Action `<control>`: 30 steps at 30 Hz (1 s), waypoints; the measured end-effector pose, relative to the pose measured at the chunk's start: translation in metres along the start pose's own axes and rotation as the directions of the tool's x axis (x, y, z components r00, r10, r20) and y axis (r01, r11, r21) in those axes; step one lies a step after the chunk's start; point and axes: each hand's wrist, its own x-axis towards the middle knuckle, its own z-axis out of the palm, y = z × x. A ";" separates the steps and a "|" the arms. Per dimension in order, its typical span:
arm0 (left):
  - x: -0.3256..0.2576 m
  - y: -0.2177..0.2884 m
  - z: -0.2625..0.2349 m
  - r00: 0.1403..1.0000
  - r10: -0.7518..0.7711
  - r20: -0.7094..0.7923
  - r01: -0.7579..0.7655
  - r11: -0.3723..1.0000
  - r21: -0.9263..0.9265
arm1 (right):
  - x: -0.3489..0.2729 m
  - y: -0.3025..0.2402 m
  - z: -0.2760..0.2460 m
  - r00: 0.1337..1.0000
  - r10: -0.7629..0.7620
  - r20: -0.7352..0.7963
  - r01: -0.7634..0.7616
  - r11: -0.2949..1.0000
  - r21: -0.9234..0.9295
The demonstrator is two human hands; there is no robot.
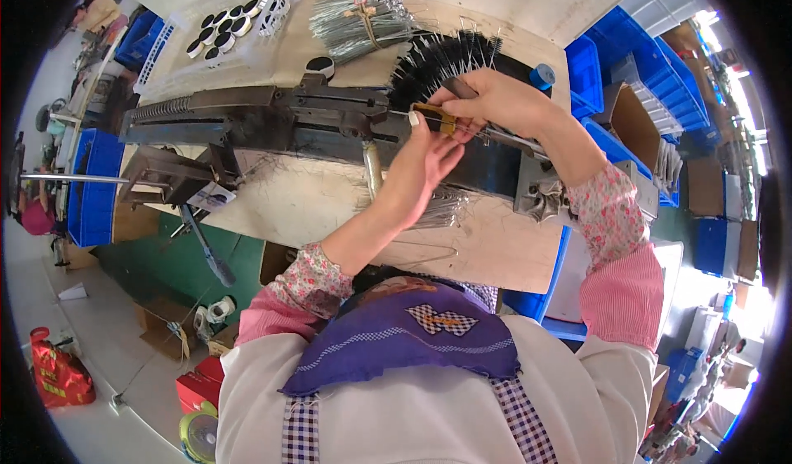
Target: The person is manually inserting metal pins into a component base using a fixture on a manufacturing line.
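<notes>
My left hand (417,171) reaches up to the metal bench machine (280,122), thumb and fingers closed at a small yellow-brown piece (437,117) on the machine's line. Right beside it, my right hand (507,101) comes in from the right. Its fingers pinch a dark flat strip (459,88), and its lower fingertips meet those of my left hand. Just beyond both hands lies a fanned pile of black wire-stemmed brushes (445,60). Under my left wrist, loose twisted wires (441,208) rest on the wooden table (495,254). My fingers partly hide the contact points.
A tied bundle of metal wires (359,23) lies at the back. To its left, a clear plastic basket (173,76) holds several black-and-white round pieces (221,31). Blue bins (586,76) stand at the right. A lever (206,249) hangs below the table's left side.
</notes>
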 end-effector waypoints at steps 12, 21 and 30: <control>-0.015 0.032 -0.002 0.996 -0.091 -0.002 0.069 0.771 -0.633 | -0.027 -0.005 0.066 0.602 -0.785 -0.147 0.330 0.412 -0.849; -0.028 0.024 0.002 0.991 -0.023 -0.129 -0.039 0.885 -0.463 | -0.016 -0.005 0.043 0.711 -0.625 -0.322 0.290 0.678 -0.675; -0.024 0.031 -0.004 0.999 0.022 -0.049 -0.037 0.949 -0.314 | -0.020 -0.007 0.041 0.668 -0.712 -0.219 0.282 0.514 -0.810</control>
